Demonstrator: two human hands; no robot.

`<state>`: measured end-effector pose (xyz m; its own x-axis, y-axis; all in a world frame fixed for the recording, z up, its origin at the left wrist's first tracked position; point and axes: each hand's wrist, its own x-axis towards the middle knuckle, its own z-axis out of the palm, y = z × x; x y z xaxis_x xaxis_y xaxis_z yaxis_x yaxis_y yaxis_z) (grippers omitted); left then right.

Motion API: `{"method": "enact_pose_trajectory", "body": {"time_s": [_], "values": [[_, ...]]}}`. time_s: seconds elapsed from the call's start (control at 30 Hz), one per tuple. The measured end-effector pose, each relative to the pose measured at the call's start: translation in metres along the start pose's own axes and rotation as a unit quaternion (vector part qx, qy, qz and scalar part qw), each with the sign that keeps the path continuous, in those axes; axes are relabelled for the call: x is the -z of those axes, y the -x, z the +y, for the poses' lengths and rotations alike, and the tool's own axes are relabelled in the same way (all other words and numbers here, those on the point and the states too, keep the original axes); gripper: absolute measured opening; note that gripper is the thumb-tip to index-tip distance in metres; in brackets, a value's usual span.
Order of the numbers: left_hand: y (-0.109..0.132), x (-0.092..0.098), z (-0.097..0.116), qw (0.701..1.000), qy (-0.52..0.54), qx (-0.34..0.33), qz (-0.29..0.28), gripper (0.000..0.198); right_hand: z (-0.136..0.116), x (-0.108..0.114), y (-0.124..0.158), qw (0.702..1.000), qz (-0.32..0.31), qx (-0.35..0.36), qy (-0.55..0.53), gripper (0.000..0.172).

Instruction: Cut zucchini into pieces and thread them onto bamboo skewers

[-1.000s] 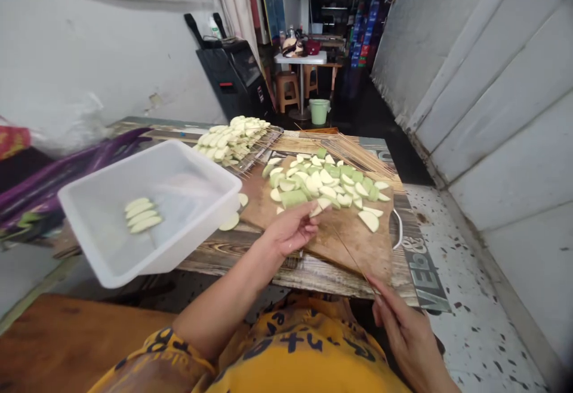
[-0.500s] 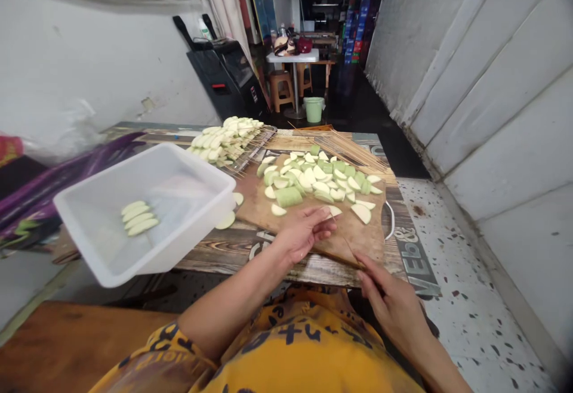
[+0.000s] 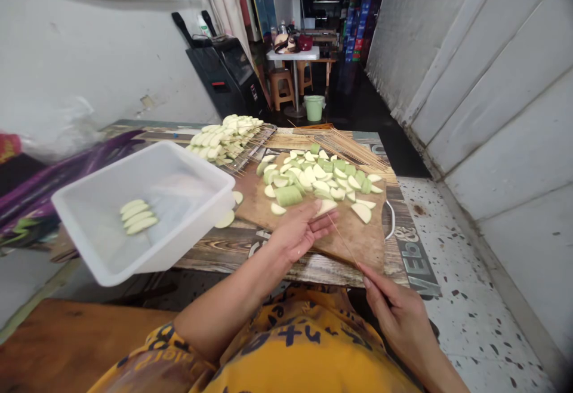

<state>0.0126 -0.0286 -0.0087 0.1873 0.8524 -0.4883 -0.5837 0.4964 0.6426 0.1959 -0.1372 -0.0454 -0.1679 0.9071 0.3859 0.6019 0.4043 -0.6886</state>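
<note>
Over the front of the wooden cutting board, my left hand is palm up, holding a pale vegetable slice between thumb and fingers. My right hand, at the table's front edge, pinches the lower end of a thin bamboo skewer. The skewer slants up toward the slice; whether its tip is in the slice I cannot tell. Just beyond my left hand lie many green-skinned, white-fleshed half-moon slices, some still stacked together.
A white plastic bin on the left holds one skewer of slices. Behind it, a tray bears piled skewered slices. Loose bamboo skewers lie at the back right. Purple eggplants are at far left. The board has a metal handle.
My left hand has turned more palm up, with its fingers stretched under the slice. My right hand has moved slightly down and right, and more of the skewer shows between the hands.
</note>
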Motion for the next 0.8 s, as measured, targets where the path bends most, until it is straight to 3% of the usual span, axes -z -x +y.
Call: {"method": "enact_pose_trajectory", "body": {"time_s": [0.53,0.8], "values": [[-0.0002,0.0006,-0.0004,0.999,0.034,0.004,-0.004,0.009,0.0017,-0.0041,0.0010,1.000,-0.001,-0.009,-0.019,0.029],[0.0004,-0.0009,-0.0019,0.999,0.036,-0.010,0.004,0.008,-0.0040,-0.0056,-0.0012,0.997,-0.021,-0.066,-0.044,0.028]]}}
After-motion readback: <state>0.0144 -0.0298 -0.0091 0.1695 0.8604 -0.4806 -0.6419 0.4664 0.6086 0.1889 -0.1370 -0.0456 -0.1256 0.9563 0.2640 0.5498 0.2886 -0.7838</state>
